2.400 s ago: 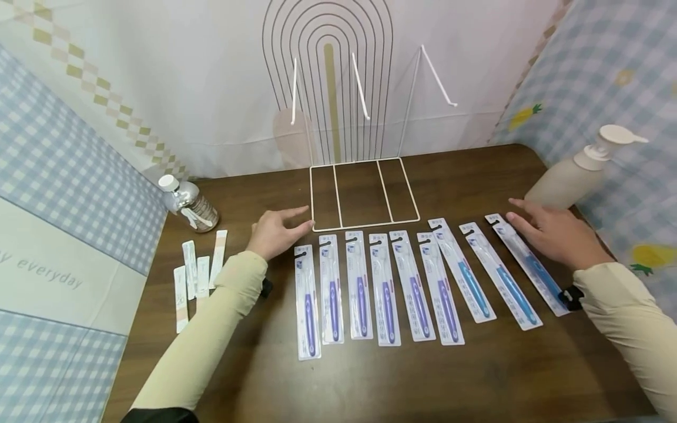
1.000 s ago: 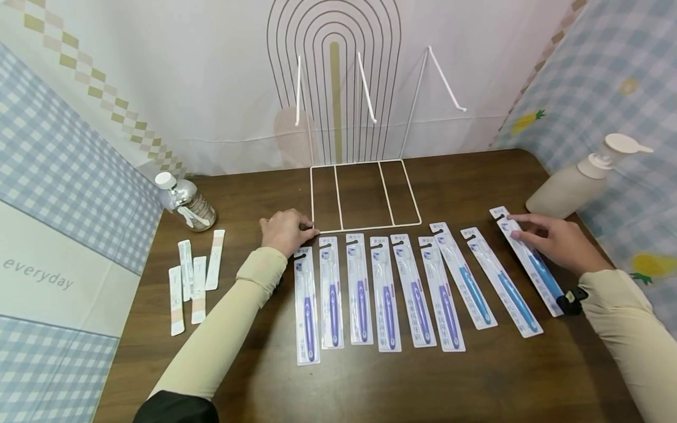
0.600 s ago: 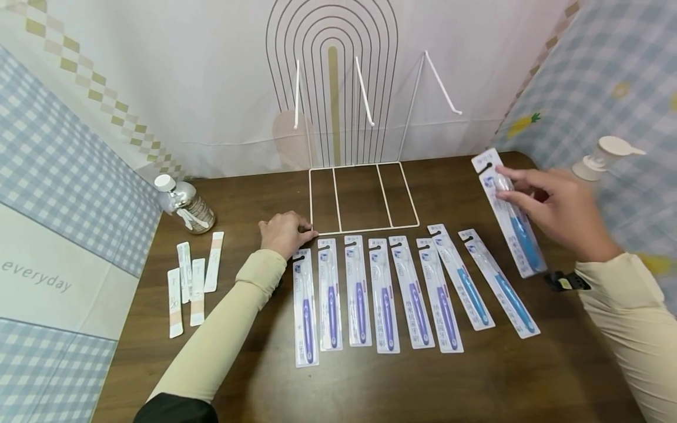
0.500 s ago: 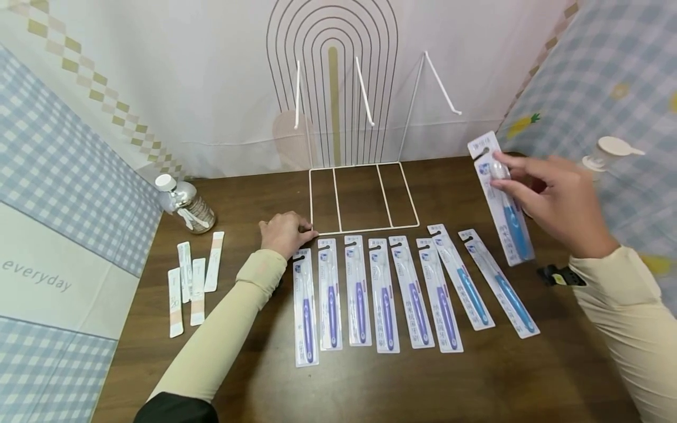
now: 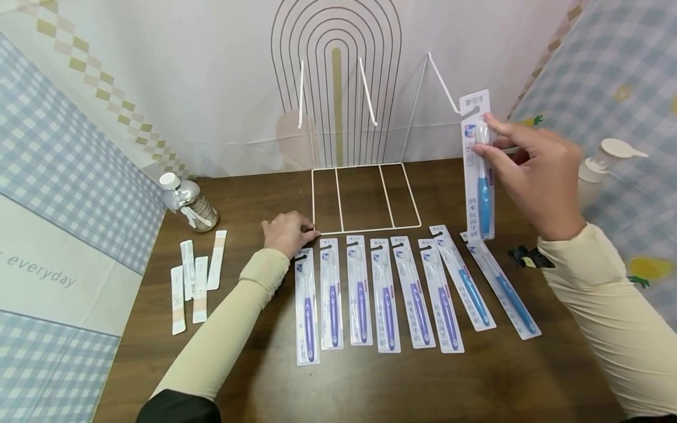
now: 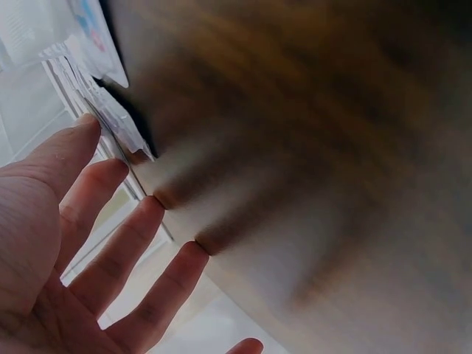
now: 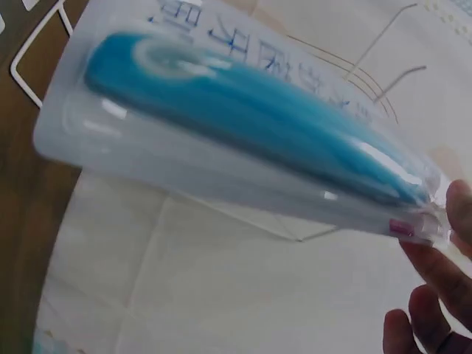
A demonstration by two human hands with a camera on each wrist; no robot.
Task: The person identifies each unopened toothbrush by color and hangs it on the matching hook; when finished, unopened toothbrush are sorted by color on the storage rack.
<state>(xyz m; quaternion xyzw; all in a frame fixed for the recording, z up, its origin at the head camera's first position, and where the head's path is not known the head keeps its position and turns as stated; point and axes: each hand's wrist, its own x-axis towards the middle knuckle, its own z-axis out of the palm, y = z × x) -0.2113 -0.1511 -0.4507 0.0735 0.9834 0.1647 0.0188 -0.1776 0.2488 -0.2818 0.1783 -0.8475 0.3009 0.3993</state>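
Note:
A packaged toothbrush with a blue handle (image 5: 484, 202) hangs nearly upright above the table, pinched near its head by the thumb and fingers of my right hand (image 5: 545, 176). Its card top, with a hook-shaped slot, is beside the tip of the right prong of the white wire rack (image 5: 365, 230). In the right wrist view the toothbrush pack (image 7: 258, 125) crosses the picture, fingers at its right end. My left hand (image 5: 285, 234) pinches the rack's front left corner between thumb and index finger. Its other fingers (image 6: 175, 284) touch the table in the left wrist view.
Several purple packaged toothbrushes (image 5: 388, 320) and two blue ones (image 5: 472, 296) lie in a row before the rack. At the left are several small sachets (image 5: 200, 294) and a capped bottle (image 5: 195, 205). A pump bottle (image 5: 595, 170) stands at the right, partly behind my hand.
My left hand has moved right and taken hold of the rack's corner. My right hand has lifted the rightmost blue toothbrush off the table, bringing it up, leftward and more upright.

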